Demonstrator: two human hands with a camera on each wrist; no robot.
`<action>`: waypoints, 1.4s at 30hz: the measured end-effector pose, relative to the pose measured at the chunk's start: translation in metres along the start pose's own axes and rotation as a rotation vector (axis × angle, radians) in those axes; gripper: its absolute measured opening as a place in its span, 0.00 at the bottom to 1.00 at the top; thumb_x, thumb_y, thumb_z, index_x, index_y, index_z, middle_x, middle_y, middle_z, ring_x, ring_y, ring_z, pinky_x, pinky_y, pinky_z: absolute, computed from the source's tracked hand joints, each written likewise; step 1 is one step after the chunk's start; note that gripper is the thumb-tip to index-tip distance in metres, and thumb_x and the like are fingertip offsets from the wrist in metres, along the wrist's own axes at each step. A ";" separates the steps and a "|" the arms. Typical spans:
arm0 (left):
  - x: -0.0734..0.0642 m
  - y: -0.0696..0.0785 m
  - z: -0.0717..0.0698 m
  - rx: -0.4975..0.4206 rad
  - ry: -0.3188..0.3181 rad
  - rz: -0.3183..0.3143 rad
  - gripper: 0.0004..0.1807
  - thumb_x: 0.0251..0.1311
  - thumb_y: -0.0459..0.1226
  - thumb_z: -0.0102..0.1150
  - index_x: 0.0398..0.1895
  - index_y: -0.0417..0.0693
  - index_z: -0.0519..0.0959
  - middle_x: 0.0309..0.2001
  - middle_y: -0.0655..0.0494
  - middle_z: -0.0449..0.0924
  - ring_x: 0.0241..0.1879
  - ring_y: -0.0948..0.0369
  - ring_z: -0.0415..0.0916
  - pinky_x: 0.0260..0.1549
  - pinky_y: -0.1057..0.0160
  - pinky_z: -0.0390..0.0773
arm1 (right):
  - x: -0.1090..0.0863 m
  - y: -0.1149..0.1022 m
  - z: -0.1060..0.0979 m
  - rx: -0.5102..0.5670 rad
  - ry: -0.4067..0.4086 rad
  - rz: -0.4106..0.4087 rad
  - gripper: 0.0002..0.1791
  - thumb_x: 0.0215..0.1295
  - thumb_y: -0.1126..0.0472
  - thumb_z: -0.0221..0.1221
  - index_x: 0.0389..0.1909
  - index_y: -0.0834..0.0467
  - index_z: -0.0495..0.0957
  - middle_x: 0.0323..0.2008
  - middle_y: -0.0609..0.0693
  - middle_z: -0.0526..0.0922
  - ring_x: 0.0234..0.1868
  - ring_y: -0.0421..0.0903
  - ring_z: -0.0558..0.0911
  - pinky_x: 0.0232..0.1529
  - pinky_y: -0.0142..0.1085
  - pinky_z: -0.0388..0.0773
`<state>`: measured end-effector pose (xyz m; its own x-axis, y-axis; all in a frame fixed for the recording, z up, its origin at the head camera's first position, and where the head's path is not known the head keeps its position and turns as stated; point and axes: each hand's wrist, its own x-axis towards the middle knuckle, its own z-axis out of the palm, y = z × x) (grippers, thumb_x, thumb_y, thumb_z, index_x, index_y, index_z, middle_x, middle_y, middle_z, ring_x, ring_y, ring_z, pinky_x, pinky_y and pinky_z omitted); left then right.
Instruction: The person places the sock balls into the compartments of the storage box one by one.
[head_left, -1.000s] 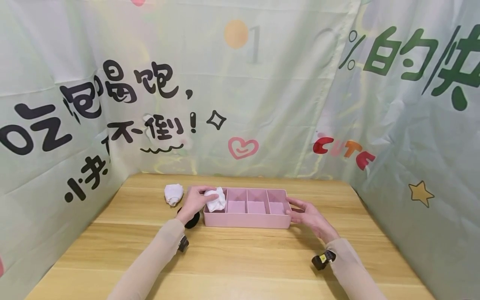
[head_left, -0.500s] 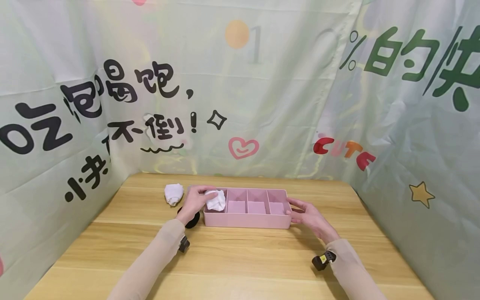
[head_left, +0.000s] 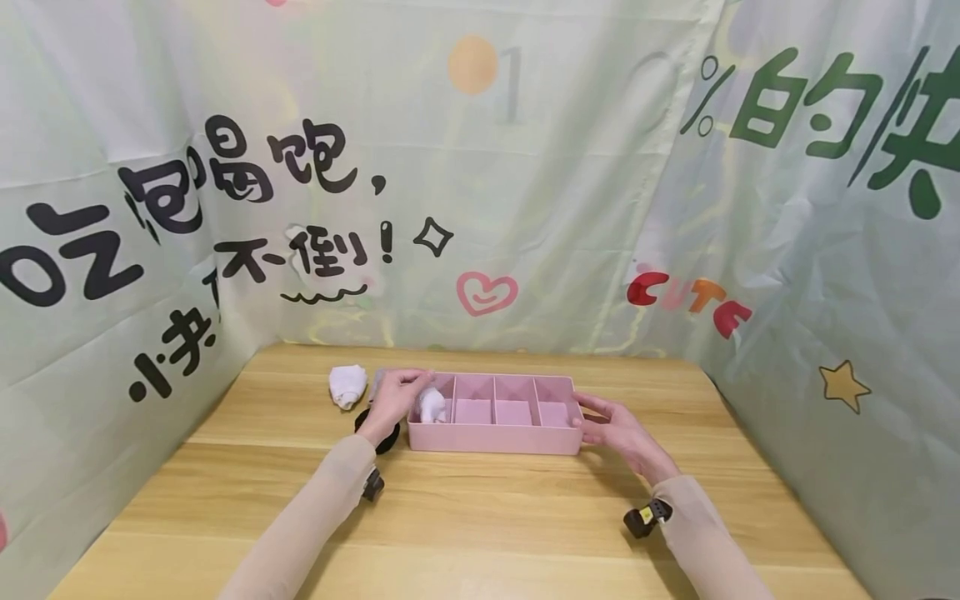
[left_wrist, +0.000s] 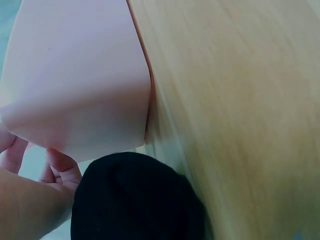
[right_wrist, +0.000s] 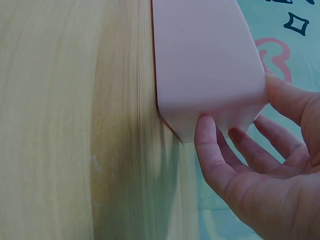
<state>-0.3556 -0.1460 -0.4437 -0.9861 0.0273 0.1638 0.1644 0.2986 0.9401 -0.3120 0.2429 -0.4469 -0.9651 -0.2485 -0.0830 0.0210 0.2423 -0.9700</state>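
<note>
A balled-up white cloth (head_left: 432, 405), like a rolled sock, sits in the leftmost compartment of the pink divided box (head_left: 495, 439). My left hand (head_left: 392, 400) is at the box's left rim, its fingertips close together just over the cloth. In the left wrist view, the thumb and fingers of that hand (left_wrist: 45, 185) show beside the box's end, with no cloth between them. My right hand (right_wrist: 270, 165) rests relaxed fingertips against the box's right end. The other three compartments hold nothing visible.
Left of the box lies another white bundle (head_left: 347, 387). A black cloth bundle (left_wrist: 135, 200) lies under my left wrist, close to the box's end. A grey bundle (head_left: 377, 383) is partly hidden behind my left hand. Printed curtains (head_left: 480, 208) enclose the wooden table (head_left: 495, 517).
The left hand has let go of the white cloth, which now sits lower in the leftmost compartment. Its fingers have lifted slightly toward the rim. The right hand stays at the box's end.
</note>
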 end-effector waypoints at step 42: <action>-0.021 -0.027 -0.069 0.040 -0.048 0.050 0.18 0.59 0.31 0.65 0.51 0.31 0.80 0.52 0.37 0.82 0.52 0.56 0.78 0.49 0.72 0.74 | -0.001 0.000 -0.001 0.016 0.004 -0.001 0.35 0.68 0.67 0.58 0.73 0.66 0.56 0.72 0.70 0.57 0.59 0.55 0.76 0.54 0.43 0.80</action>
<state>-0.3378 -0.2207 -0.4516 -0.9768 0.0881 0.1950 0.2134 0.3333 0.9184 -0.3109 0.2437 -0.4468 -0.9660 -0.2453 -0.0817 0.0247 0.2268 -0.9736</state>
